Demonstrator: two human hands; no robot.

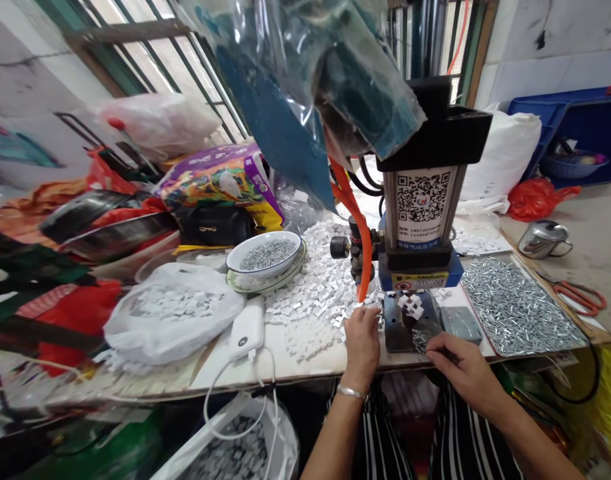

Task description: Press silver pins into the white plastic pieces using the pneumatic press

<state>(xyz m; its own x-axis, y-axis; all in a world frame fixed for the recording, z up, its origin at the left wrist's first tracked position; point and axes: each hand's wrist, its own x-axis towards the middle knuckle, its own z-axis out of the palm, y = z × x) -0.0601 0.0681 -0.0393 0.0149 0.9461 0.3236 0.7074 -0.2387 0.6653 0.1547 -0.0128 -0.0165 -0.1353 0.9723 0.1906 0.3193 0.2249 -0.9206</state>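
Observation:
My left hand [362, 339] is at the left side of the small press [419, 230], over the edge of a heap of small white plastic pieces [315, 280]. Its fingers are curled together, and whatever they pinch is too small to name. Beside the front of the press base [396, 339], my right hand [460, 363] has thumb and fingertips pressed together. They are close to a little pile of metal pins [421, 339], and what lies between them cannot be made out. A few white pieces [411, 305] sit under the press head.
A tray of metal pins [525, 303] lies right of the press, with orange-handled scissors [580, 297] and a metal cup [544, 239] beyond. Leftward are an enamel bowl of pins [268, 253], a power bank [248, 328] and a plastic bag [172, 310]. An orange hose [365, 247] hangs near my left hand.

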